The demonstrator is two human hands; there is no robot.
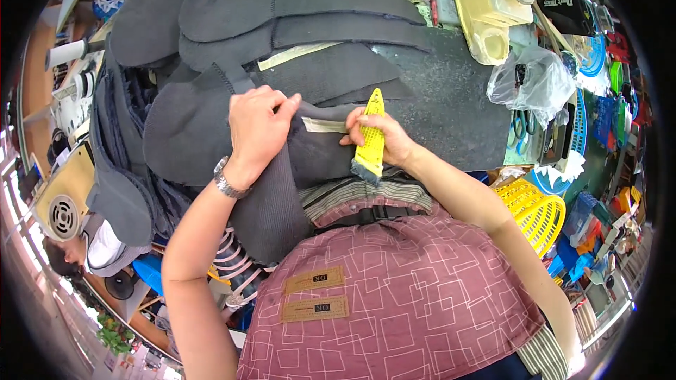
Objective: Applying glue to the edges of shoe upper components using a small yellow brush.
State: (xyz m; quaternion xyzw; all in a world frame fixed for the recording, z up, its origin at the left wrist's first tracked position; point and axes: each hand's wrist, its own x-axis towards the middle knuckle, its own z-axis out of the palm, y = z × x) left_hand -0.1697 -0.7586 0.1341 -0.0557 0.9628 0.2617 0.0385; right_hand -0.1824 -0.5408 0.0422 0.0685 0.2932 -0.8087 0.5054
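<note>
My left hand (259, 123) is closed on a dark grey ribbed cloth piece (271, 204), which hangs over the table's near edge toward my apron. In my right hand (389, 137) is a yellow brush (371, 134), held upright with its dark bristles pointing down toward me. Between the two hands runs a pale strip (322, 125) along the cloth's edge; its right end meets my right fingers. Under and beyond my hands lie several dark grey rounded cloth pieces (229, 0), partly overlapping, some with pale strips on their edges.
A cream plastic container (479, 3) with a grey spout stands at the far right, near a clear plastic bag (531, 88) and scissors (521, 127). Yellow basket (531, 214) sits right of the table. Stacked dark cloth pieces (116, 134) hang at the left. A person (67, 250) is at far left.
</note>
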